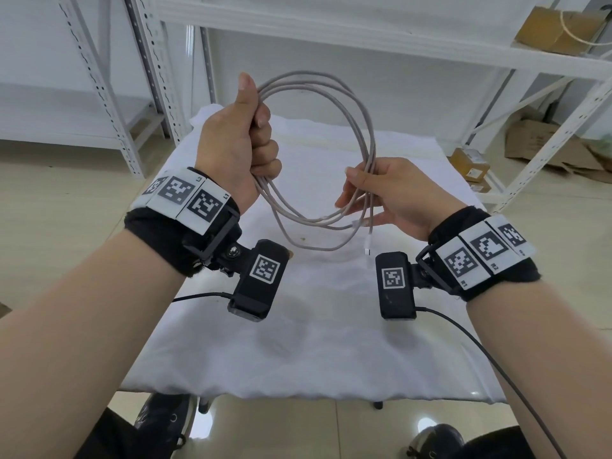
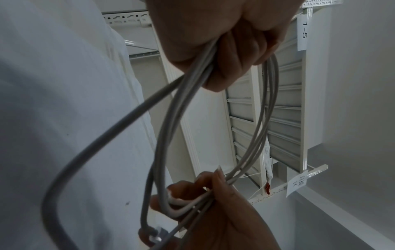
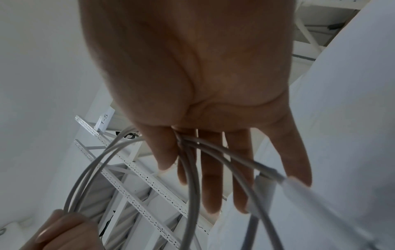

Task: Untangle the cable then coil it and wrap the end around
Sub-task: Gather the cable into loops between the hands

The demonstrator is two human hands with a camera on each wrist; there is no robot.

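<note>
A light grey cable [image 1: 334, 91] hangs in several loops above the white-clothed table [image 1: 298, 352]. My left hand [image 1: 261, 140] grips the loops' left side in a fist, thumb pointing up. At the lower right of the coil my right hand [image 1: 361, 190] pinches the strands between its thumb and fairly straight fingers. One white connector end [image 1: 368, 248] dangles below that hand. In the left wrist view the cable [image 2: 162, 135] runs from the left fist [image 2: 224, 42] down to the right hand [image 2: 213, 203]. The right wrist view shows the strands [image 3: 192, 177] crossing the right hand's fingers [image 3: 211, 177], with a connector [image 3: 299, 187] beside them.
White metal shelving [image 1: 364, 24] stands behind and to both sides of the table. Cardboard boxes [image 1: 470, 164] sit on the low right shelf and floor, and another box [image 1: 556, 28] on the upper shelf. Black camera leads [image 1: 496, 366] trail from both wrists.
</note>
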